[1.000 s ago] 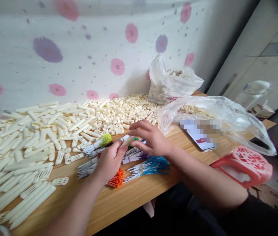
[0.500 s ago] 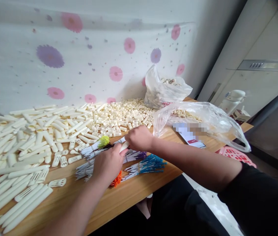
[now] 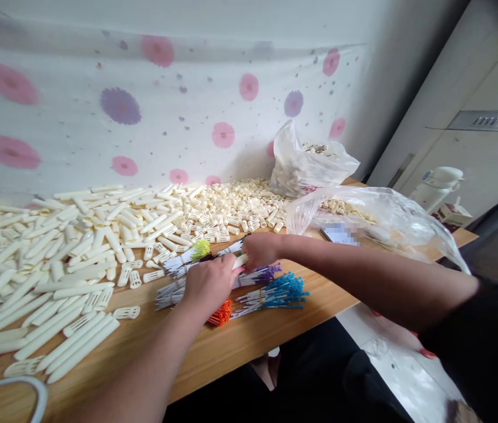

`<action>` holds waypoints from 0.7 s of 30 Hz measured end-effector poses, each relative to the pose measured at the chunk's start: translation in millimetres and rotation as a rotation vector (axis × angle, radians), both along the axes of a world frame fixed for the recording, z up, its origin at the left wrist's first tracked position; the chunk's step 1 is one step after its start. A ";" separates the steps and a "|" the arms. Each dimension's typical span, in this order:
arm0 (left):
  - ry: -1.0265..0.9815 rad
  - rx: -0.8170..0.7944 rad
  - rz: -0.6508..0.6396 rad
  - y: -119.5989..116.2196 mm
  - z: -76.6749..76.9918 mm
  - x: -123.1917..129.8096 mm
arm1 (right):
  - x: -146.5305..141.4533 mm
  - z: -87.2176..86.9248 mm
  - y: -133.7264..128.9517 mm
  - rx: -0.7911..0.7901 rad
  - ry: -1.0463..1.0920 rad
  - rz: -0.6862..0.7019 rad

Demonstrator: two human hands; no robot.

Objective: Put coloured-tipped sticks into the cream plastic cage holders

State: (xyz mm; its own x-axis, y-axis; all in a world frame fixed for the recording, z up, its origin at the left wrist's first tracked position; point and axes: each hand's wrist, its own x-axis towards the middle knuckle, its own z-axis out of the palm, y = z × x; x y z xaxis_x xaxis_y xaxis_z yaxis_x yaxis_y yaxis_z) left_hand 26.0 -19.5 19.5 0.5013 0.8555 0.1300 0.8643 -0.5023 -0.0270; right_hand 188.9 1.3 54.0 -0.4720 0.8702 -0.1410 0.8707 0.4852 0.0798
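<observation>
My left hand (image 3: 211, 283) is closed around a white plastic tube (image 3: 241, 261), which looks like a pen barrel. Against the tube's far end sits my right hand (image 3: 261, 249), its fingers curled and mostly hidden; what they pinch I cannot make out. Both hands hover over banded bundles of thin white sticks with coloured ends. The blue-ended bundle (image 3: 282, 291) lies to the right, the orange ends (image 3: 219, 313) show below my left hand, and the purple-ended bundle (image 3: 260, 275) is under my right hand. Behind them lies a yellow-ended bundle (image 3: 187, 255).
Loose white tubes (image 3: 86, 235) and slotted short pieces (image 3: 231, 208) cover the table's left and back. A full plastic bag (image 3: 295, 167), a clear bag (image 3: 390, 214), a phone (image 3: 340, 234) and a white bottle (image 3: 438, 187) stand or lie at the right. A white ring-shaped edge (image 3: 40, 399) shows lower left.
The view has swung a little to the left, so everything appears further right. My hands stay together at the tube; the right hand's fingers now reach lower behind its end.
</observation>
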 end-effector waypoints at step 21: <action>0.086 0.076 -0.100 -2.5 1.0 0.4 | 1.9 -12.4 -27.9 0.197 0.085 -0.091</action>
